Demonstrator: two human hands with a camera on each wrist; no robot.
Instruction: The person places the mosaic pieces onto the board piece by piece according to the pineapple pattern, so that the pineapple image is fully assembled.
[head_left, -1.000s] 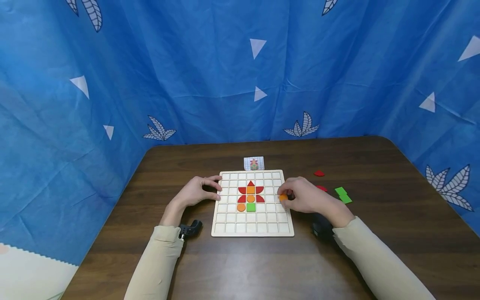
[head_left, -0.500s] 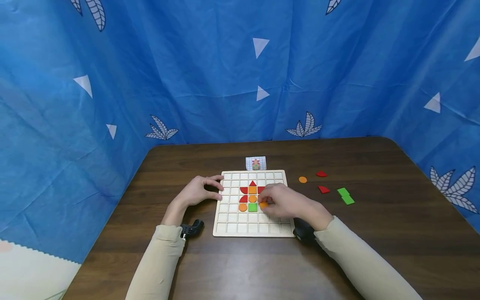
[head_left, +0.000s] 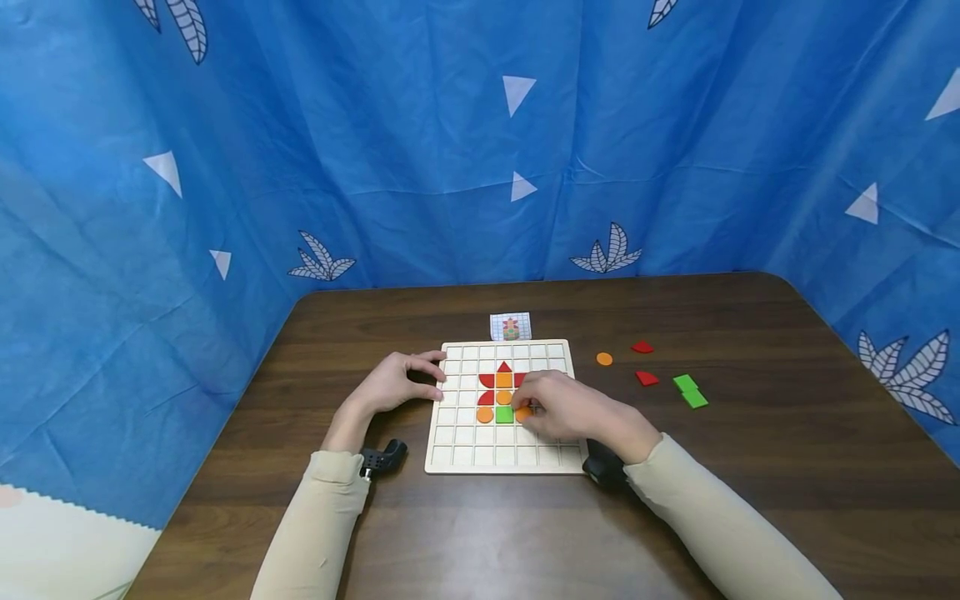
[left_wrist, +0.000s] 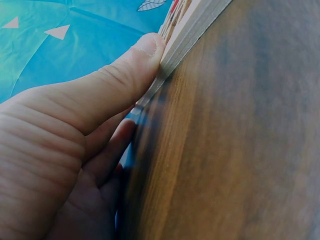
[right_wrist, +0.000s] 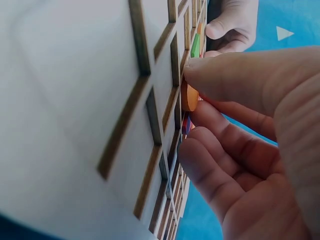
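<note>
A pale grid board [head_left: 483, 456] lies on the table. My left hand [head_left: 392, 382] rests its thumb and fingertips against the board's left edge; the thumb [left_wrist: 145, 55] touches the side in the left wrist view. My right hand [head_left: 562, 406] pinches an orange disc [right_wrist: 189, 97] between thumb and fingers at a cell just right of a green square [head_left: 504, 415]. Another orange disc [head_left: 485, 414] sits left of that square. Above it are an orange disc [head_left: 504, 397], an orange square [head_left: 504, 380], a red triangle [head_left: 504, 367] and red curved pieces [head_left: 487, 381]. My right hand hides some cells.
Right of the board lie a loose orange disc [head_left: 603, 359], two red curved pieces [head_left: 647, 378] and green squares [head_left: 694, 399]. A small pattern card [head_left: 510, 326] stands at the board's far edge. Blue curtain [head_left: 420, 167] surrounds the wooden table [head_left: 420, 533].
My right hand has moved left from the board's right edge to its middle, carrying the orange disc to the cell beside the green square. The left hand has stayed at the board's edge.
</note>
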